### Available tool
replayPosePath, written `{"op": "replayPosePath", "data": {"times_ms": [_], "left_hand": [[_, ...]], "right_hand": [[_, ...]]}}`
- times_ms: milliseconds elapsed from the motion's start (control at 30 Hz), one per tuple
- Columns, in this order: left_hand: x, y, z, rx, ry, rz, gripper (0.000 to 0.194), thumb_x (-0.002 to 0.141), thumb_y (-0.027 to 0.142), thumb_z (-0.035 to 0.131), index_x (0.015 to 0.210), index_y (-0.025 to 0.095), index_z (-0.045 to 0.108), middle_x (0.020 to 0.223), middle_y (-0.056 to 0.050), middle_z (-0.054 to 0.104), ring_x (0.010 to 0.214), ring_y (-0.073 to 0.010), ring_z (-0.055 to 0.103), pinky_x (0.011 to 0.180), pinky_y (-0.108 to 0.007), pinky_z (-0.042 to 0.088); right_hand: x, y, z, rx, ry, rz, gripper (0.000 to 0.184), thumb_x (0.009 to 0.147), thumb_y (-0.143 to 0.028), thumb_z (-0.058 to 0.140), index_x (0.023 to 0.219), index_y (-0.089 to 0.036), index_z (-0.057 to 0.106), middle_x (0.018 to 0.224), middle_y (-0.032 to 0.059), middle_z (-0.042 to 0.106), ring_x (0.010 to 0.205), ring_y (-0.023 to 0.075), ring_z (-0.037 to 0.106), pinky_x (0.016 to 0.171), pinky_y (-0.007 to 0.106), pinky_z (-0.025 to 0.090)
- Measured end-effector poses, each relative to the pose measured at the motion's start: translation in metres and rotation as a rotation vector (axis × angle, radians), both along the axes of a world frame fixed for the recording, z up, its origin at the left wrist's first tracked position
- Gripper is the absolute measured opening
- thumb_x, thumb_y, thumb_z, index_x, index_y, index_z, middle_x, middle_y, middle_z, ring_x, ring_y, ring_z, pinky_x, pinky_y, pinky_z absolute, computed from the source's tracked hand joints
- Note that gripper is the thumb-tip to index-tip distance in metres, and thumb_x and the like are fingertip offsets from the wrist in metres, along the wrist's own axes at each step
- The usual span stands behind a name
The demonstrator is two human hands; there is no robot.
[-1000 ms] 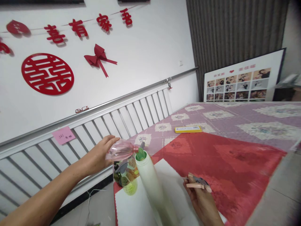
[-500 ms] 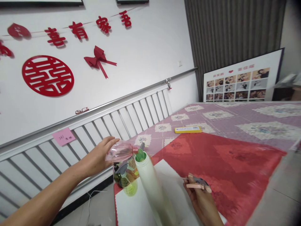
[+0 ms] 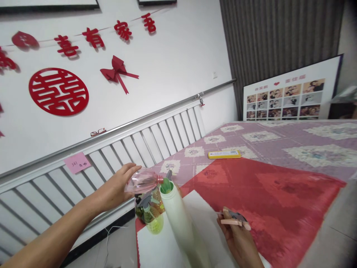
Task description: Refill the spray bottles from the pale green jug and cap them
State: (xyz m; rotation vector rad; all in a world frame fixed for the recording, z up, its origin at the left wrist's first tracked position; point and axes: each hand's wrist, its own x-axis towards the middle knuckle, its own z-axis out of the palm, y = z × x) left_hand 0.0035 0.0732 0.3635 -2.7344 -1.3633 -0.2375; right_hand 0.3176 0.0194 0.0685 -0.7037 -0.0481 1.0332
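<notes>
My left hand (image 3: 126, 184) is wrapped round a clear pink spray bottle body (image 3: 143, 181), tilted nearly flat. Its open red neck meets the green-lined mouth of a tall pale green container (image 3: 181, 219), which leans. Whether liquid flows is not clear. In my right hand (image 3: 240, 234), low on the right, is a grey and pink trigger spray head (image 3: 234, 217). A yellow-green spray bottle (image 3: 154, 220) with a grey head stands left of the container. Behind it, other bottles are partly hidden. A white sheet (image 3: 156, 249) lies beneath.
A flat yellow-edged box (image 3: 224, 154) lies on the patterned tablecloth (image 3: 195, 143), beyond a red translucent sheet (image 3: 279, 197). A white radiator (image 3: 164, 134) runs along the left wall, with a pink note (image 3: 77, 163) on it. A photo board (image 3: 290, 93) leans against the curtain.
The view has shifted very slightly. Both hands keep their holds, and the pink bottle stays tilted at the container's mouth.
</notes>
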Motion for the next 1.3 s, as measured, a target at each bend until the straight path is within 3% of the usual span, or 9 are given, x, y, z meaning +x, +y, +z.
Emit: {"op": "replayPosePath", "data": {"times_ms": [300,567,767,1033,1300], "left_hand": [[-0.001,0.001,0.000,0.033,0.002,-0.055,0.078,0.078,0.025,0.063,0.147,0.035,0.026,0.149,-0.008,0.035,0.128,-0.0300,0.049,0.104,-0.046,0.049],[0.004,-0.003,0.002,0.030,0.021,-0.026,0.080,0.076,0.016,0.061,0.146,0.032,0.027,0.149,-0.010,0.033,0.128,-0.0288,0.050,0.103,-0.044,0.049],[0.001,0.001,-0.001,0.011,0.016,-0.015,0.080,0.077,0.020,0.062,0.147,0.033,0.025,0.150,-0.010,0.031,0.130,-0.0297,0.048,0.104,-0.046,0.049],[0.005,-0.003,0.002,0.053,0.022,-0.056,0.080,0.076,0.018,0.063,0.146,0.032,0.027,0.146,-0.011,0.035,0.126,-0.0306,0.050,0.101,-0.047,0.050],[0.006,-0.006,0.004,0.036,0.034,-0.029,0.081,0.076,0.015,0.063,0.146,0.032,0.027,0.148,-0.011,0.033,0.130,-0.0312,0.046,0.105,-0.049,0.047]], "right_hand": [[0.000,0.004,-0.010,0.004,-0.070,-0.010,0.040,0.042,-0.043,0.093,0.073,-0.027,0.073,0.077,-0.0023,0.070,0.068,0.0163,0.066,0.072,0.030,0.062],[0.005,0.009,-0.021,-0.014,0.019,0.029,0.041,0.037,-0.041,0.095,0.069,-0.025,0.075,0.078,-0.0007,0.071,0.069,0.0153,0.067,0.069,0.026,0.061],[0.005,0.012,-0.031,-0.004,-0.068,0.013,0.039,0.045,-0.044,0.093,0.075,-0.027,0.075,0.078,-0.0013,0.072,0.070,0.0166,0.068,0.071,0.031,0.063],[0.010,0.012,-0.038,-0.025,-0.088,0.006,0.038,0.046,-0.048,0.091,0.073,-0.027,0.075,0.080,-0.0006,0.073,0.074,0.0177,0.069,0.073,0.031,0.063],[0.012,0.011,-0.031,-0.020,0.004,0.008,0.038,0.041,-0.040,0.094,0.069,-0.023,0.075,0.075,-0.0002,0.074,0.066,0.0156,0.069,0.065,0.026,0.063]]}}
